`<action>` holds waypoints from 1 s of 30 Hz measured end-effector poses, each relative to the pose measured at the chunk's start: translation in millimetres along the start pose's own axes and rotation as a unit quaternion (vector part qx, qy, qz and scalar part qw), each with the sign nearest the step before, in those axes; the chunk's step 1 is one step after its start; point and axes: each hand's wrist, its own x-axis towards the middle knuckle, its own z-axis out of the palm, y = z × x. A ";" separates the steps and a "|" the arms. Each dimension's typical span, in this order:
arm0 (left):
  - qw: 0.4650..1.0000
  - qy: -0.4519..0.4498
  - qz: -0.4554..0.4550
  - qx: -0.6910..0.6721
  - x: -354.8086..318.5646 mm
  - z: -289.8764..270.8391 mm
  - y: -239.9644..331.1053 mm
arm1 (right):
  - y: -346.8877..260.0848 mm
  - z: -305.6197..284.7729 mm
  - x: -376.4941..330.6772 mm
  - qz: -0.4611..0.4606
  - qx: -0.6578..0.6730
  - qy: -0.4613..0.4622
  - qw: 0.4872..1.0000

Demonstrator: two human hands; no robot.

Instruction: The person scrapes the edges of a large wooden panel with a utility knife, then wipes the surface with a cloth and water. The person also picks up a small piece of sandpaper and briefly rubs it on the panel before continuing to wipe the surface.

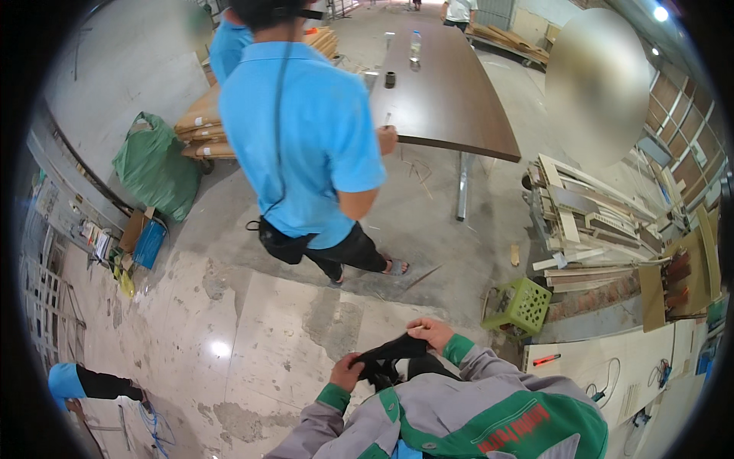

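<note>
Low in the head view, a piece of black cloth (396,349) is stretched between my two hands in front of my body. My left hand (347,372) grips its lower left end with the fingers closed. At the upper right end my right hand (433,334) pinches it, thumb and fingers together. What kind of article the cloth is, I cannot make out. Both my arms wear grey sleeves with green cuffs. A dark shape and some white show just under the cloth, partly hidden by it.
Ahead stands a person in a blue shirt (298,138), one hand at a dark brown table (451,92) bearing a bottle (415,47) and small black container (390,79). A green crate (529,304) and wood scraps (596,218) lie right; a green sack (157,168) stands left.
</note>
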 end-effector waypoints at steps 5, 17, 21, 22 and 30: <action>0.844 0.138 -0.029 -0.517 2.0 -101.9 28.8 | 22.1 153.6 77.2 -0.144 -0.143 -0.252 0.946; 0.843 0.329 -0.066 -0.421 71.4 -400.9 60.1 | -124.3 480.4 310.5 0.200 0.148 -0.313 0.917; 0.861 0.322 -0.052 -0.391 120.5 -472.0 76.3 | -173.9 550.9 366.6 0.105 0.032 -0.268 0.957; 0.868 0.333 -0.039 -0.366 140.1 -482.3 80.6 | -188.2 561.3 384.1 0.090 -0.010 -0.236 0.968; 0.829 -0.002 -0.141 -0.541 327.6 -619.7 142.8 | -295.1 588.2 548.5 -0.266 -0.371 -0.151 0.877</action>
